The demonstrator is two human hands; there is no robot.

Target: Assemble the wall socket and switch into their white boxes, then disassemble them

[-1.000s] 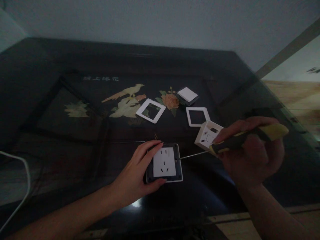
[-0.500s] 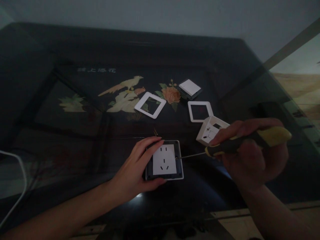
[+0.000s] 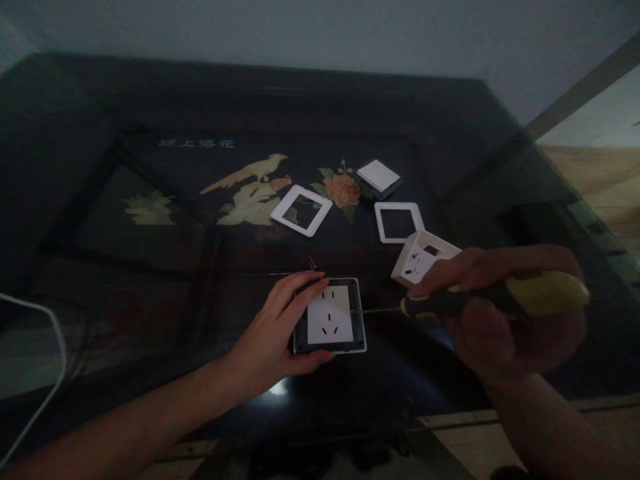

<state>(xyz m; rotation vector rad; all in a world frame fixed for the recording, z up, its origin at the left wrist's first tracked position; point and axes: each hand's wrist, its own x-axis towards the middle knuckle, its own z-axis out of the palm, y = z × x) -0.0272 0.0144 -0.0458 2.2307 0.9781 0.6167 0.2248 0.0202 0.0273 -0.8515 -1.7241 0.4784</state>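
My left hand (image 3: 280, 333) grips a wall socket (image 3: 329, 327) from its left side, fingers over the top edge and thumb along the bottom. The socket has a white slotted face set in a dark frame with a white rim. In my right hand (image 3: 505, 320) is a yellow and black screwdriver (image 3: 450, 305), held nearly level. Its thin shaft points left, and the tip meets the screw hole (image 3: 353, 312) on the socket's right side. Just behind the right hand's fingers, a white mounting box (image 3: 419, 260) lies tilted, partly covered by them.
Two white cover frames (image 3: 320, 227) (image 3: 379, 223) lie farther back on the dark glossy table (image 3: 250, 100). A white switch panel (image 3: 379, 177) sits behind them. Small screws (image 3: 313, 264) lie just beyond the left hand. A white cable (image 3: 60, 347) curves along the left edge.
The screwdriver handle and my right hand have shifted slightly right and turned a little, with the tip still at the socket's right side. The left hand keeps its hold.
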